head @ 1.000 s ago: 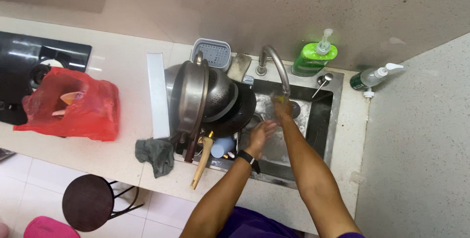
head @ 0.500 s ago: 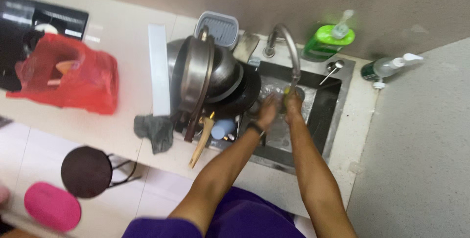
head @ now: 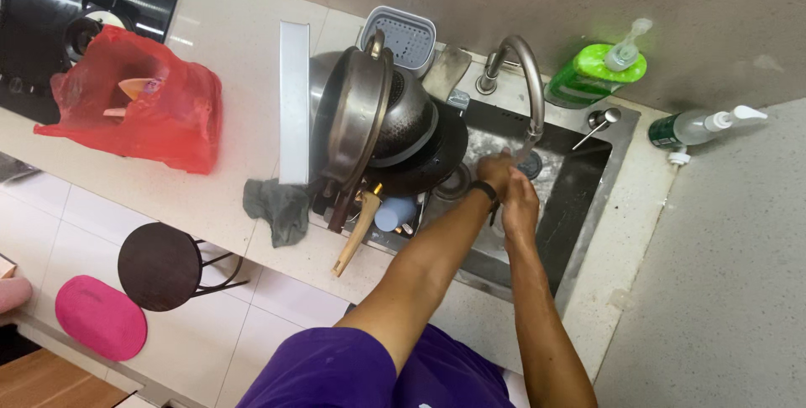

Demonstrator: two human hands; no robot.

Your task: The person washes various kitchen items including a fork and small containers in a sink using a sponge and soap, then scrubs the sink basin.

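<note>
We look down at a pale counter (head: pixel 252 64) with a dark steel sink (head: pixel 579 198) set in it. The sink's left half is packed: a big round wok (head: pixel 357 118) leans on its edge against a dark pot (head: pixel 428 152), and a wooden handle (head: pixel 357 240) pokes out over the front rim at 7 o'clock, next to a small blue cup (head: pixel 393 213). The right half of the sink has open room, and both our hands are there, under the curved tap (head: pixel 520 68).

Our left hand (head: pixel 495 171), with a black wristband, sits right below the spout. Our right hand (head: pixel 520 205) touches it at 5 o'clock. They are pressed together and curled; we cannot tell if they grip anything.

At 9 o'clock on the counter lies a red plastic bag (head: pixel 138 106) with things inside. A grey rag (head: pixel 277 206) hangs near the front edge. A green soap bottle (head: pixel 592 76) stands at the sink's back edge at 1 o'clock.
</note>
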